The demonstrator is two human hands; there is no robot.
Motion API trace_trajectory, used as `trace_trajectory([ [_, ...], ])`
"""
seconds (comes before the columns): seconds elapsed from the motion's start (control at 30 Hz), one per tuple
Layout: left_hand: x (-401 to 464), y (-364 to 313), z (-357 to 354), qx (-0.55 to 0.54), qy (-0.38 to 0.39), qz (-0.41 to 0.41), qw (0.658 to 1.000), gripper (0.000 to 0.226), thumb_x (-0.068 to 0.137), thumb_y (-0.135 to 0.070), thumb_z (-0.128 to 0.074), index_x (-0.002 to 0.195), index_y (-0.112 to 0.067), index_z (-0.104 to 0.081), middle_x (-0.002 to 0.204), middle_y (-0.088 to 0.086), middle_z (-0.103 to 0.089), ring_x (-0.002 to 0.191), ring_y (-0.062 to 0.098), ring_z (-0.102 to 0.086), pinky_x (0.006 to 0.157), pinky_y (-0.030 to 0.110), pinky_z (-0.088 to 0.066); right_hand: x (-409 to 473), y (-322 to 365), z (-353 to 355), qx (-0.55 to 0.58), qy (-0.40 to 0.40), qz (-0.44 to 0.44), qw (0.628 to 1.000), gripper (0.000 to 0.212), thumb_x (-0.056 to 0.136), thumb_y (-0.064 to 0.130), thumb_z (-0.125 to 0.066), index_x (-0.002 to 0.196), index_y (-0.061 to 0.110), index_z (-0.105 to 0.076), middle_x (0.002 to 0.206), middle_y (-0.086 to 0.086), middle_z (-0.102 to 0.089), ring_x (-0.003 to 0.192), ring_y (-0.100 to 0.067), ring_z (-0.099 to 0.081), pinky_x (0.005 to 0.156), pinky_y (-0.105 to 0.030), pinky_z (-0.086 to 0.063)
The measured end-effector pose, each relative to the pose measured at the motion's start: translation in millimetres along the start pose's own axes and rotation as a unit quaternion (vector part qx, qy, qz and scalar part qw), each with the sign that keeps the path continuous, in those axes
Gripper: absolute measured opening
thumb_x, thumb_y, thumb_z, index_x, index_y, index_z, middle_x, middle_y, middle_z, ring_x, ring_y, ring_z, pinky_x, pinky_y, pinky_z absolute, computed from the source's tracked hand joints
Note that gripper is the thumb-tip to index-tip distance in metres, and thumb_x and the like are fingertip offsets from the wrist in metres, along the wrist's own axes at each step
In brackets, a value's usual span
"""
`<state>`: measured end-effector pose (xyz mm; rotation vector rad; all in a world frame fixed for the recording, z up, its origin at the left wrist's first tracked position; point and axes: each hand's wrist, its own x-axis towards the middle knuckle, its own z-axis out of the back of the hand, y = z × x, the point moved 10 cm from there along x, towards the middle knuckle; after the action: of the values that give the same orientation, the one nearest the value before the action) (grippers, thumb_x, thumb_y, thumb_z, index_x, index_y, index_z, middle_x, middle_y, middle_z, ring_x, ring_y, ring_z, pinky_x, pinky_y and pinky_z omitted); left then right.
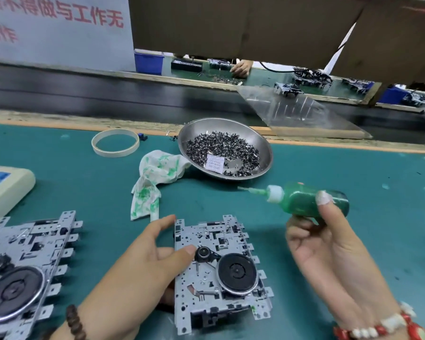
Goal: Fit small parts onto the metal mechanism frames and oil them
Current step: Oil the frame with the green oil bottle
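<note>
A metal mechanism frame [231, 236] with a black flywheel lies on the green mat in front of me. My left hand [147, 261] grips its left edge, index finger at the top corner and thumb beside a small black roller part [204, 252]. To the right and above the frame, my right hand [329, 244] holds a green oil bottle [302, 200], whose thin nozzle points left. A second frame [35, 251] lies at the lower left. A steel bowl [265, 148] of several small dark parts stands behind.
A stained cloth [155, 177] lies left of the bowl, a pale ring [115, 143] farther back, a beige device [8, 187] at the left edge. A black conveyor belt [108, 94] runs behind the mat. Another person's hand [241, 67] works across it.
</note>
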<state>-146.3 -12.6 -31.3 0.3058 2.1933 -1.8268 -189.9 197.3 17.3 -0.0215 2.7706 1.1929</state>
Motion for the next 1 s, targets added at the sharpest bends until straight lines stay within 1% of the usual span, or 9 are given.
trace_trajectory([
  [0.07,1,0,-1,0.005,0.009,-0.001,1.0,0.054,0.083,-0.009,-0.059,0.128,-0.033,-0.04,0.071,0.019,-0.07,0.052,0.025,-0.063,0.043,0.029,-0.051,-1,2,6,-0.072,-0.026,0.043,0.996,0.021,0.065,0.028,-0.063,0.083,0.019,-0.069,0.073,0.007,-0.065,0.051,-0.002,-0.048,0.044,-0.012,-0.042],
  [0.2,3,2,1,0.022,0.016,-0.005,1.0,0.057,0.078,-0.016,-0.061,0.127,-0.035,-0.041,0.073,0.018,-0.07,0.057,0.026,-0.065,0.051,0.034,-0.054,-8,19,2,-0.147,-0.029,0.16,0.976,0.005,0.068,0.027,-0.07,0.066,0.023,-0.068,0.067,0.006,-0.064,0.052,-0.003,-0.052,0.044,-0.012,-0.041],
  [0.27,4,0,3,0.041,0.017,-0.021,0.999,0.066,0.063,-0.028,-0.066,0.124,-0.038,-0.042,0.07,0.015,-0.07,0.057,0.024,-0.065,0.057,0.035,-0.051,-12,25,1,-0.177,-0.027,0.197,0.964,0.005,0.068,0.027,-0.071,0.064,0.026,-0.068,0.063,0.007,-0.063,0.052,-0.003,-0.052,0.043,-0.013,-0.039],
  [0.37,5,-1,5,0.058,0.017,-0.029,0.998,0.078,0.045,-0.042,-0.069,0.119,-0.044,-0.044,0.068,0.014,-0.069,0.059,0.025,-0.064,0.065,0.037,-0.046,-17,30,-6,-0.248,-0.024,0.238,0.939,0.029,0.059,0.056,-0.076,0.069,0.029,-0.067,0.062,0.008,-0.062,0.052,-0.005,-0.052,0.045,-0.015,-0.04],
  [0.5,7,3,9,0.052,0.009,-0.034,0.998,0.059,0.063,-0.045,-0.077,0.114,-0.051,-0.047,0.066,0.018,-0.063,0.061,0.027,-0.053,0.07,0.04,-0.039,-19,30,-8,-0.31,-0.028,0.259,0.914,0.048,0.057,0.07,-0.07,0.074,0.026,-0.065,0.064,0.004,-0.065,0.052,-0.01,-0.053,0.047,-0.016,-0.041],
  [0.6,7,5,10,0.053,0.01,-0.038,0.998,0.058,0.059,-0.04,-0.067,0.112,-0.054,-0.047,0.065,0.017,-0.062,0.061,0.026,-0.051,0.069,0.041,-0.038,-20,29,-10,-0.319,-0.016,0.264,0.91,0.045,0.061,0.067,-0.07,0.076,0.026,-0.065,0.065,0.002,-0.068,0.054,-0.014,-0.055,0.047,-0.015,-0.041],
  [0.7,6,2,6,0.053,0.016,-0.04,0.998,0.062,0.06,-0.042,-0.075,0.114,-0.052,-0.046,0.067,0.021,-0.064,0.062,0.029,-0.055,0.072,0.044,-0.042,-21,28,-14,-0.327,-0.004,0.266,0.907,0.047,0.065,0.064,-0.069,0.079,0.02,-0.06,0.067,-0.002,-0.071,0.058,-0.02,-0.059,0.046,-0.015,-0.04],
  [0.83,6,3,6,0.058,0.006,-0.024,0.998,0.062,0.061,-0.047,-0.079,0.113,-0.052,-0.046,0.082,0.025,-0.068,0.075,0.05,-0.061,0.086,0.063,-0.044,-22,28,-14,-0.331,-0.005,0.271,0.904,0.046,0.065,0.064,-0.068,0.08,0.022,-0.06,0.068,-0.001,-0.072,0.058,-0.016,-0.061,0.046,-0.015,-0.041],
  [1.0,5,2,5,0.051,0.008,-0.022,0.998,0.071,0.048,-0.052,-0.074,0.113,-0.053,-0.046,0.084,0.028,-0.066,0.081,0.056,-0.058,0.087,0.067,-0.041,-20,27,-9,-0.335,-0.013,0.264,0.904,0.047,0.062,0.066,-0.07,0.08,0.024,-0.063,0.071,-0.008,-0.071,0.058,-0.023,-0.059,0.046,-0.017,-0.042],
])
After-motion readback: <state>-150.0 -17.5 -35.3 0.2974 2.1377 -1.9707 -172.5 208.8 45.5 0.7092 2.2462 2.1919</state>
